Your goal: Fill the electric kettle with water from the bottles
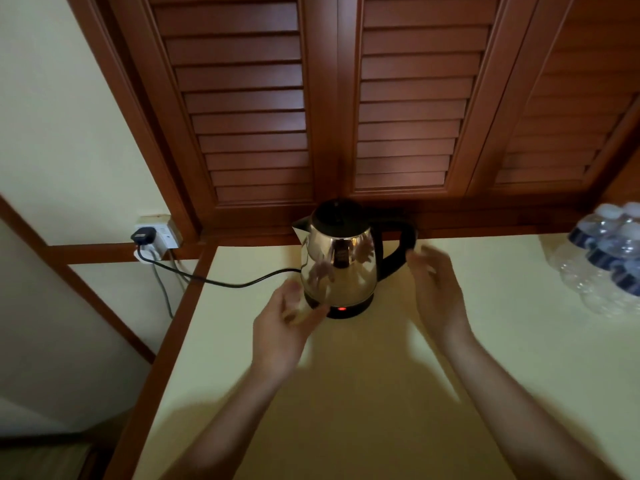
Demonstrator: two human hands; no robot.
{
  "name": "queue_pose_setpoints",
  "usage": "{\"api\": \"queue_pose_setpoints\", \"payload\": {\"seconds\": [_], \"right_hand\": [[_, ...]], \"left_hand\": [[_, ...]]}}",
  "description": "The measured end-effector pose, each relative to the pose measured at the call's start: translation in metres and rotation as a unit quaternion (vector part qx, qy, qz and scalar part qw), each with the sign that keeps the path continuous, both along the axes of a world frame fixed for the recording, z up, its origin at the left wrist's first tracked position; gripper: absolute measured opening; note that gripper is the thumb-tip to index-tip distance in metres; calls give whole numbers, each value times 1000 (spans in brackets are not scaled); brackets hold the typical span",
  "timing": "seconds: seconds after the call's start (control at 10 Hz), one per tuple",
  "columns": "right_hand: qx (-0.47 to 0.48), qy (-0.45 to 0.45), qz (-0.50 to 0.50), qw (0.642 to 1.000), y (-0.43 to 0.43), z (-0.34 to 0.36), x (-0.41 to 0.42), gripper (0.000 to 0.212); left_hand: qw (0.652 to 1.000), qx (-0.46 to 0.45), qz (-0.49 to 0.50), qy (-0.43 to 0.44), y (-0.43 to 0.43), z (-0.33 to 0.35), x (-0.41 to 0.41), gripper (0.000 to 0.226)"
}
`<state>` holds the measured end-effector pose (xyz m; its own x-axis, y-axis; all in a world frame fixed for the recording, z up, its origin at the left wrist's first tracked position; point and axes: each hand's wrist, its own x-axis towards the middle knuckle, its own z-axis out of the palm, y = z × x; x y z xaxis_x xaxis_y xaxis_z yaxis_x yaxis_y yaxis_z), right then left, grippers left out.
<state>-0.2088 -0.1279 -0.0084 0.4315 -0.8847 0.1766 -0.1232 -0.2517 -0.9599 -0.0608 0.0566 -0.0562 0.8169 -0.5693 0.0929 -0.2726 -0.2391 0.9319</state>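
A steel electric kettle (341, 265) with a black lid and black handle stands on its black base (346, 310) near the back of a cream counter (346, 393); a red light glows on the base. My left hand (287, 323) hovers just left of the base, fingers apart, holding nothing. Beside the handle on the right is my right hand (438, 285), fingers spread and blurred, also holding nothing. Several clear water bottles (609, 258) with white caps and dark labels sit at the counter's far right edge.
A black cord (221, 282) runs from the base left to a plug in a wall socket (156, 235). Brown louvred shutters (311, 109) rise right behind the kettle. The counter's wooden left edge (173, 323) drops off to the floor.
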Motion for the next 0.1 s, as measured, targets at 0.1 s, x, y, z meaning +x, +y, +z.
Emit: {"api": "queue_pose_setpoints", "payload": {"seconds": [0.1], "right_hand": [[-103,68,38,992,60,-52,-66,11]], "left_hand": [[994,54,-65,-65,56,-20,-48,32]]}}
